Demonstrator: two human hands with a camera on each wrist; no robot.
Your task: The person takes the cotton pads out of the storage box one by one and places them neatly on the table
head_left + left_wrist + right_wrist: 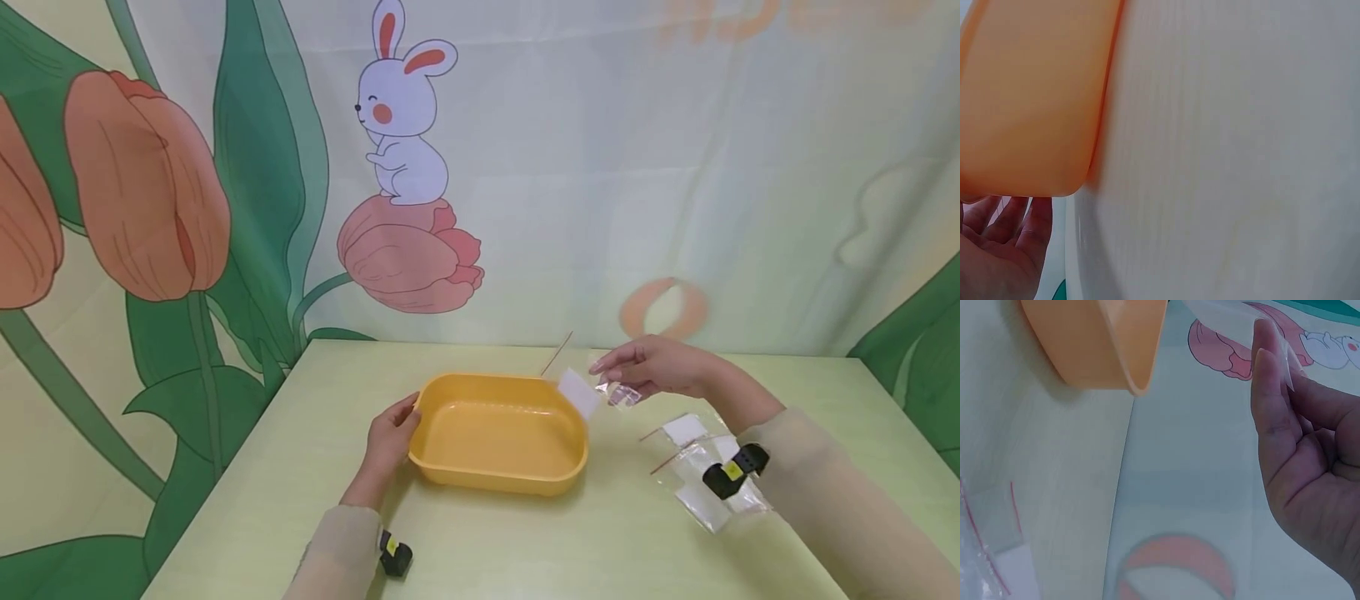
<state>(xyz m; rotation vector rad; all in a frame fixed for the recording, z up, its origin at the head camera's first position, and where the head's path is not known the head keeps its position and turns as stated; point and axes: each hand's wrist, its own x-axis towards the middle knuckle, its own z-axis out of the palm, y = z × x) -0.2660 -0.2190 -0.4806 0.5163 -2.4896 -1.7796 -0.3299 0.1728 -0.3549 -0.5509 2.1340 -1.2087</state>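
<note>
A yellow plastic basin (495, 482) with rounded corners stands on the table. My left hand (392, 435) holds its left end, thumb near the rim; in the left wrist view the fingers (1034, 228) lie against the end wall. Above the basin's far right corner, my right hand (652, 367) pinches a clear zip bag with a white card (579, 393) in it. The bag's red seal strip (557, 353) points up and away. In the right wrist view, thumb and fingertips (1263, 362) meet on the thin clear plastic (1229, 319).
Several more clear zip bags (701, 504) with white cards and red strips lie in an overlapping pile right of the basin, partly under the right forearm. A printed curtain (547, 192) hangs behind the table's (525, 550) far edge.
</note>
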